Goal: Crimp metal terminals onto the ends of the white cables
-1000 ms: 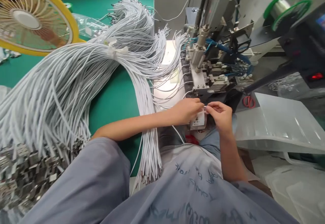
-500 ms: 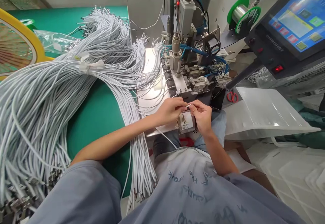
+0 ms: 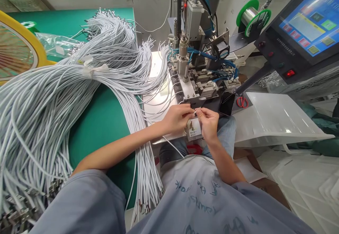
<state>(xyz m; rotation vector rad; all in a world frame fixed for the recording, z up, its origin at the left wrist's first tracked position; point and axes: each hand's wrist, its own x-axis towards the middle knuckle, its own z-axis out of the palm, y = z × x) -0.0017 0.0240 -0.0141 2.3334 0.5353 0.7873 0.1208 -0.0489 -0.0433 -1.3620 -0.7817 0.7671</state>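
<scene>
My left hand [image 3: 177, 119] is closed in a pinch on a thin white cable [image 3: 173, 145], whose length trails from under that hand down to my lap. My right hand [image 3: 210, 123] pinches the short end of the same cable, with its fingertips almost touching those of the left. What is on the cable's tip is too small to make out. Both hands are in front of the near edge of a metal bench machine [image 3: 191, 87], above a labelled white box [image 3: 195, 127].
Bundles of white cables [image 3: 91, 70] spread over the green table [image 3: 87, 121] at left. A solder wire spool [image 3: 250, 16], a touchscreen [image 3: 309, 22], red scissors [image 3: 242, 102] and a dark phone [image 3: 226, 103] are at right, near a white sheet [image 3: 278, 117].
My right hand has shifted slightly left, closer to the left fingertips, and its grip on the cable end has changed a little. The left hand stays nearly in place.
</scene>
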